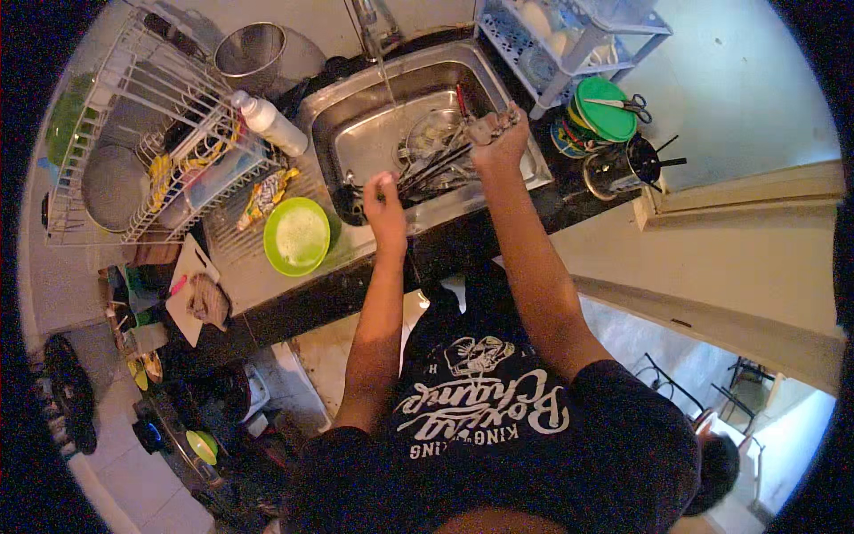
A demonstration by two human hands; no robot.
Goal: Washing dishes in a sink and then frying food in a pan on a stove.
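My right hand (500, 137), wet or soapy, is closed around a bundle of long, thin dark utensils (437, 162) at the right side of the steel sink (357, 137). Over the sink's near left corner, my left hand (385, 200) has curled fingers close to the utensils' other ends; whether it grips anything cannot be made out. Glassy or metal dishware (430, 133) lies in the basin behind the utensils, near a thin red handle (462, 100). Water runs from the faucet (375, 40) into the basin. Left of the sink, a green bowl (297, 237) holds foamy liquid.
A white wire dish rack (127, 243), a white bottle (270, 123) and a crumpled yellow packet (267, 197) are at the left. A steel bowl (250, 53) stands behind. To the right are a plastic shelf (567, 63), scissors (617, 105) on a green lid (604, 123), and a dark glass container (620, 170).
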